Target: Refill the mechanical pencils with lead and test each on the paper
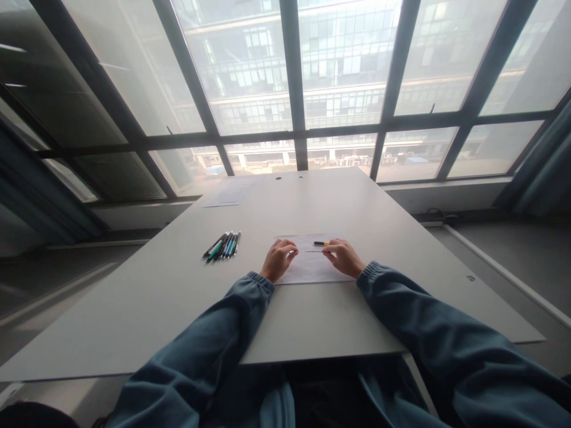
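A sheet of white paper (314, 273) lies on the table in front of me, under both hands. My left hand (279, 260) is closed in a pinch at the left end of a thin dark stick (310, 252), too fine to name more exactly. At its right end, the fingertips of my right hand (342, 257) pinch it too, so it spans level between the hands. Just beyond the right fingers is a black and yellow pen (320, 243), its far end hidden by that hand. Whether the hand touches this pen I cannot tell.
Several pens (223, 246) in black, green and blue lie side by side left of my hands. More paper (223, 196) rests at the table's far left. The white table (178, 303) reaches towards large windows (343, 65). A small dark mark (470, 277) sits near its right edge.
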Demonstrator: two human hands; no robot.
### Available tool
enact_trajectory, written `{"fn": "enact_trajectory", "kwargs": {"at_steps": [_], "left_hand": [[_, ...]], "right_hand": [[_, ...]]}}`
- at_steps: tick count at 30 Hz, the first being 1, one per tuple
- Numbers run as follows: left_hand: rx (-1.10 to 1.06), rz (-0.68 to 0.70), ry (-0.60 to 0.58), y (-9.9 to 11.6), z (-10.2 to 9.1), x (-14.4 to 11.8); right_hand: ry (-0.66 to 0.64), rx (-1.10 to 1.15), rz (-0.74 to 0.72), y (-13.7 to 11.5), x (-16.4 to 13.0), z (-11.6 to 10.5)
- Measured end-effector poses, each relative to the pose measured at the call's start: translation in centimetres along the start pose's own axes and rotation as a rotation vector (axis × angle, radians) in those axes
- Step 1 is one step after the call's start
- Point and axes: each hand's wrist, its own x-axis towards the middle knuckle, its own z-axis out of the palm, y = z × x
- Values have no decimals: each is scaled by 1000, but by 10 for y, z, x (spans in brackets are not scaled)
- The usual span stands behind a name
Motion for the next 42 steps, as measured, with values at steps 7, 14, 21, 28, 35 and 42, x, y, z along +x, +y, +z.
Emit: {"fn": "enact_trajectory", "kwargs": {"at_steps": [7, 14, 21, 28, 35, 42], "left_hand": [[-11, 11, -5, 2, -1, 1], [-14, -11, -43, 5, -3, 0], [-19, 8, -53, 7, -4, 1], [-30, 72, -106, 15, -5, 2], [-63, 83, -122, 22, -9, 4], [-98, 82, -125, 24, -8, 4]], "right_hand": [[-12, -8, -13, 0, 0, 0], [-48, -17, 3, -1, 0, 0], [-60, -17, 0, -1, 0, 0], [-64, 24, -28, -6, 0, -1], [-75, 32, -41, -14, 1, -4], [-69, 46, -34, -19, 1, -6]]}}
